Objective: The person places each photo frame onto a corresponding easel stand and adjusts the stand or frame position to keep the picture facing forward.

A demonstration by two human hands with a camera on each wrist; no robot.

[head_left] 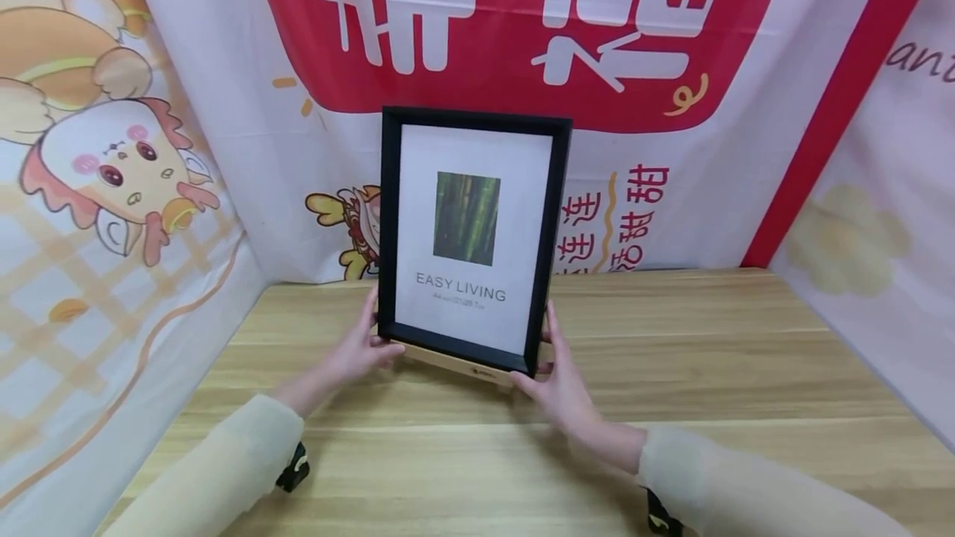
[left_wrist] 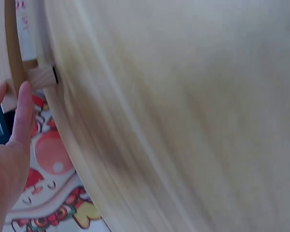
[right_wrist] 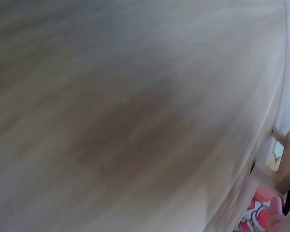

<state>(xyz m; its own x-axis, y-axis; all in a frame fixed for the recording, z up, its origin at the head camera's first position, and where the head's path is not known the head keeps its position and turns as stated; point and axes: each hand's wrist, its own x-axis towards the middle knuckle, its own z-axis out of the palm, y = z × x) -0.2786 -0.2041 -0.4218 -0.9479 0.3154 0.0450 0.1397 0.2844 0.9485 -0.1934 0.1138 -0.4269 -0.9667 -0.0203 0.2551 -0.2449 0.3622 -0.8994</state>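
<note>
In the head view, a black picture frame (head_left: 390, 222) stands upright and slightly turned, near the middle of the table's (head_left: 686, 371) far half. Inside its rim is a white printed sheet (head_left: 515, 205) with a dark green picture (head_left: 467, 218) of upright stalks. Below that it reads "EASY LIVING", over a smaller line beginning "A4". A wooden stand (head_left: 448, 360) runs along the frame's lower edge and bears a small dark mark, too small to read. The left hand (head_left: 364, 348) grips the stand and frame at the lower left corner, thumb in front; the right hand (head_left: 559, 384) grips the lower right corner likewise. Behind hangs a backdrop cloth (head_left: 321, 94) with large white characters on red, cut off at the top, and smaller red ones including 连连 and 甜甜.

In the left wrist view, the left thumb and a finger pinch the stand's bar, beside a short wooden foot (left_wrist: 42, 77) with a dark end.

The right wrist view is blurred; the stand shows at the right edge with a right fingertip near it. Whether the foot touches the table I cannot tell.
</note>
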